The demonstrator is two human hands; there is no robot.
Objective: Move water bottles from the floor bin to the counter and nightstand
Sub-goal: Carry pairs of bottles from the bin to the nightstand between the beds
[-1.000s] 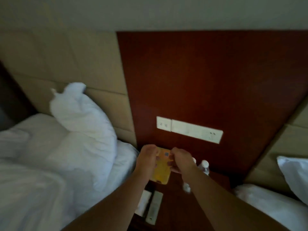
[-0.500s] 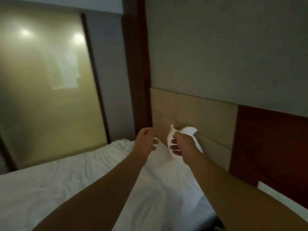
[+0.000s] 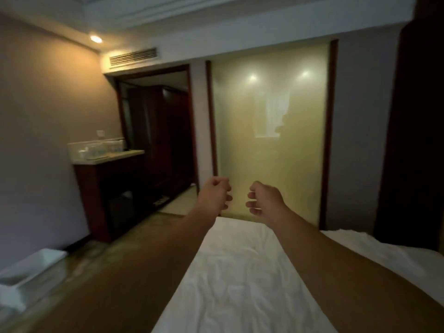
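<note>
The floor bin [image 3: 28, 267] sits low on your left, a pale tub against the wall. The picture is blurry, so you cannot tell if bottles are left inside it. The counter [image 3: 113, 156] is further along that same wall, on top of a dark cabinet. Some pale things stand on it near the wall, but they are too blurry to name. The nightstand is not in sight.

Your left hand [image 3: 215, 194] and your right hand [image 3: 265, 199] are both held out in front of you, up in the air over the white bed [image 3: 240, 272]. The fingers of both are loosely curled, and both hands hold nothing.

It looks like your next job is to go to the bin for more bottles. Walk along the floor strip between the bed and the wall. Look down into the bin before you reach, so you know what is there. Bend down close. Wrap your fingers round the middle of a bottle, not the cap, so it does not slip. One in each hand is easy to carry.
</note>
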